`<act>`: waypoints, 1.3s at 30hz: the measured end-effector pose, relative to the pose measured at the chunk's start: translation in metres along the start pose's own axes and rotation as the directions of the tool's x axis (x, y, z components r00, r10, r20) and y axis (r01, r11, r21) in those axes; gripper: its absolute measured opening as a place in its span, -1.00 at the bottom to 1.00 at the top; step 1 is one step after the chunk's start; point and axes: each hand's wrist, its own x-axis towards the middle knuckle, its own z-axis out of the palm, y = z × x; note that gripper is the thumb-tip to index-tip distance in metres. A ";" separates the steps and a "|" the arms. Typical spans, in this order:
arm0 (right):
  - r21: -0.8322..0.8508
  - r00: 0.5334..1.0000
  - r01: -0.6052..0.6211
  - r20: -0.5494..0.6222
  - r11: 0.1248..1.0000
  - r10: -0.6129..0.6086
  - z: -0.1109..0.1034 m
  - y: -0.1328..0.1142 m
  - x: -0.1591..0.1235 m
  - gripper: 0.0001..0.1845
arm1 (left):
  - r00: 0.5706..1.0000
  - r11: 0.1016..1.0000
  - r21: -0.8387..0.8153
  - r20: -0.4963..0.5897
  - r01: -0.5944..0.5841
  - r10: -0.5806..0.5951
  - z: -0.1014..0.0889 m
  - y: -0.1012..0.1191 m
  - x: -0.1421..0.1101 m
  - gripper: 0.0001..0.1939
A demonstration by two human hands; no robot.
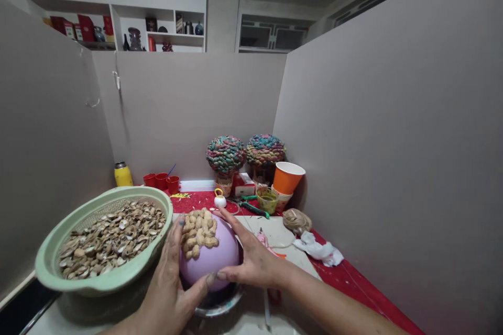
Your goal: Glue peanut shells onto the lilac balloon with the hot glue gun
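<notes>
Between my two hands is a smooth light-purple balloon (pixel 214 260), its upper left part covered with peanuts (pixel 199 231) in their shells. It rests in a round bowl (pixel 231 303) whose rim shows below it. My left hand (pixel 173 269) wraps the left side, fingers up along the peanuts and thumb on the front. On the right side, my right hand (pixel 255 259) curves over the top with its fingers, its thumb meeting the left thumb at the front. Left of my hands, a green colander (pixel 47 267) holds many loose shells (pixel 113 238).
Two ball-topped pots covered in coloured pieces (pixel 226 154) stand at the back. Nearby are orange paper cups (pixel 288 178), a yellowish cup (pixel 267 201), green-handled pliers (pixel 255 210), twine (pixel 297 221), white tissue (pixel 318 249), red cups (pixel 161 181) and a yellow bottle (pixel 123 174). Grey partitions (pixel 393 141) enclose the table.
</notes>
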 end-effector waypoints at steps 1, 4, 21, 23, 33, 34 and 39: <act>0.019 1.000 -0.005 -0.007 1.000 0.005 -0.001 0.001 0.000 0.25 | 1.000 1.000 -0.001 -0.004 0.013 -0.013 0.003 -0.002 0.002 -0.02; 0.090 0.999 -0.032 -0.036 0.995 0.036 -0.001 0.006 -0.001 0.25 | 1.000 1.000 -0.014 -0.024 0.019 -0.020 0.009 -0.007 0.005 0.01; 0.232 0.974 -0.214 -0.026 0.949 0.226 0.007 0.022 -0.016 0.23 | 0.998 0.995 -0.082 0.009 -0.058 0.059 0.012 -0.046 -0.006 0.14; 0.240 0.971 -0.225 -0.026 0.944 0.238 0.008 0.022 -0.017 0.22 | 1.000 0.993 -0.115 -0.003 -0.024 0.024 0.013 -0.045 -0.008 0.11; 0.240 0.983 -0.163 -0.044 0.957 0.178 0.010 0.017 -0.009 0.23 | 0.997 0.988 -0.134 0.000 -0.078 0.079 0.013 -0.044 -0.005 -0.10; 0.227 0.985 -0.149 -0.052 0.962 0.165 0.010 0.016 -0.009 0.23 | 0.997 0.987 -0.142 0.006 -0.080 0.082 0.012 -0.043 -0.005 -0.12; 0.178 0.989 -0.115 -0.075 0.977 0.130 0.012 0.007 -0.006 0.20 | 0.994 0.978 -0.177 0.001 -0.111 0.113 0.009 -0.040 -0.002 -0.16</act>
